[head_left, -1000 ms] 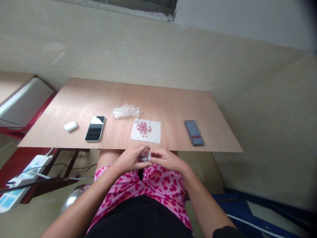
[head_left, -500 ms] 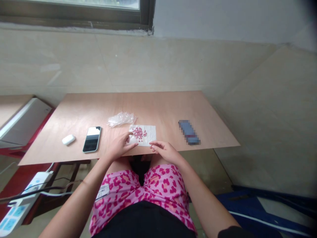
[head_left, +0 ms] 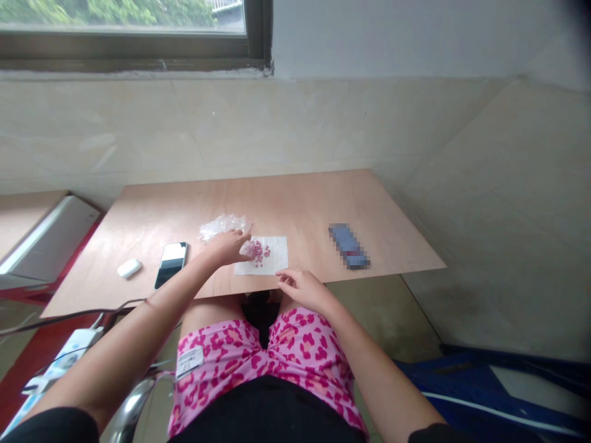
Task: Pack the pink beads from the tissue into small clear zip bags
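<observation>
Small pink-red beads lie in a loose cluster on a white paper sheet near the table's front edge. My left hand hovers at the sheet's left side, thumb and fingers spread apart, with nothing visible between them. Its fingertips are beside the beads and just in front of a pile of clear plastic bags. At the sheet's lower right corner is my right hand, its fingers loosely bent and apart, holding nothing that I can see. Whether it touches the paper is unclear.
On the left of the wooden table are a phone, partly behind my left forearm, and a white earbud case. A blurred-out dark blue object lies on the right. A power strip with cables sits lower left.
My left hand has moved forward from the sheet's lower left edge toward the bags, and its thumb and fingers have spread wider. My right hand stays at the lower right corner.
</observation>
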A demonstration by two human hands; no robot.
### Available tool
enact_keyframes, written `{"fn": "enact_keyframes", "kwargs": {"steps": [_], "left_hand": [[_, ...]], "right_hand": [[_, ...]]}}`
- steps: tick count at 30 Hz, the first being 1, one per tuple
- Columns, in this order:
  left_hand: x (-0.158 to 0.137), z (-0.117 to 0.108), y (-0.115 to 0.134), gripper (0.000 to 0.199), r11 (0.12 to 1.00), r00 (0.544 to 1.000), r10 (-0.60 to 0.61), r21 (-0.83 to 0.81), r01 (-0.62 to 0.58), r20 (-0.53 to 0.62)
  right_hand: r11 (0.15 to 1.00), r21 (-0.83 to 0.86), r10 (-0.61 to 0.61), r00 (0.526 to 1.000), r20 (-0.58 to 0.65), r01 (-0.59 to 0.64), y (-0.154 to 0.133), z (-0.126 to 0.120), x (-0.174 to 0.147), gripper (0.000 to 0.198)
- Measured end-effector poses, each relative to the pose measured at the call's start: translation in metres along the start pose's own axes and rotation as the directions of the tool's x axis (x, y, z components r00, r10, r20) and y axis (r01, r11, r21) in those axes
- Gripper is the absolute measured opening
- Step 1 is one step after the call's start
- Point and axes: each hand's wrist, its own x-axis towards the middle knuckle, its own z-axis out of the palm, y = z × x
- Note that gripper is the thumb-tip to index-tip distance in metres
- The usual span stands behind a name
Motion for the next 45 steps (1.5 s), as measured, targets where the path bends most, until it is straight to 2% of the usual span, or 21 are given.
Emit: {"fn": "enact_keyframes", "kwargs": {"steps": [11,16,21,26,29,31,34,37,40,45], "left_hand": [[0.013,-0.014,0.006,0.049,0.988,0.996,0.037,0.147,-0.049,0.083],[0.016,-0.015,0.007,0.042,0.989,0.997,0.057,0.131,-0.063,0.052],[0.016,-0.014,0.008,0.045,0.989,0.996,0.088,0.122,-0.090,0.023],[0.014,-0.015,0.008,0.032,0.995,0.996,0.085,0.055,-0.086,0.008],[0.012,-0.017,0.007,0.039,0.992,0.995,0.095,0.084,-0.094,-0.004],[0.011,-0.018,0.006,0.040,0.990,0.994,0.105,0.100,-0.104,-0.006],[0.010,-0.017,0.002,0.039,0.987,0.994,0.112,0.116,-0.111,-0.006],[0.008,-0.014,0.000,0.044,0.993,0.994,0.103,0.070,-0.100,-0.041],[0.004,-0.011,0.002,0.042,0.993,0.994,0.101,0.058,-0.099,-0.035],[0.000,-0.006,0.005,0.049,0.994,0.994,0.097,0.057,-0.094,-0.048]], "right_hand": [[0.994,-0.106,-0.017,0.999,0.030,0.020,-0.007,-0.006,-0.003,0.032],[0.984,-0.176,-0.029,0.999,0.030,0.033,-0.007,-0.007,-0.004,0.032],[0.979,-0.200,-0.043,0.999,0.022,0.047,-0.005,-0.007,-0.002,0.033],[0.977,-0.209,-0.042,0.999,0.013,0.043,-0.002,-0.004,-0.005,0.033],[0.980,-0.195,-0.043,0.999,-0.003,0.042,0.005,-0.004,-0.001,0.033],[0.980,-0.194,-0.049,0.997,-0.063,0.036,0.014,-0.009,0.011,0.036],[0.956,-0.294,-0.084,0.962,-0.259,0.004,0.034,-0.027,0.047,0.045],[0.901,-0.397,-0.032,0.888,-0.458,-0.173,0.059,-0.048,0.090,0.056],[0.862,-0.433,0.003,0.856,-0.516,-0.264,0.079,-0.054,0.115,0.055],[0.865,-0.456,-0.087,0.832,-0.548,-0.209,0.098,-0.052,0.116,0.046]]}}
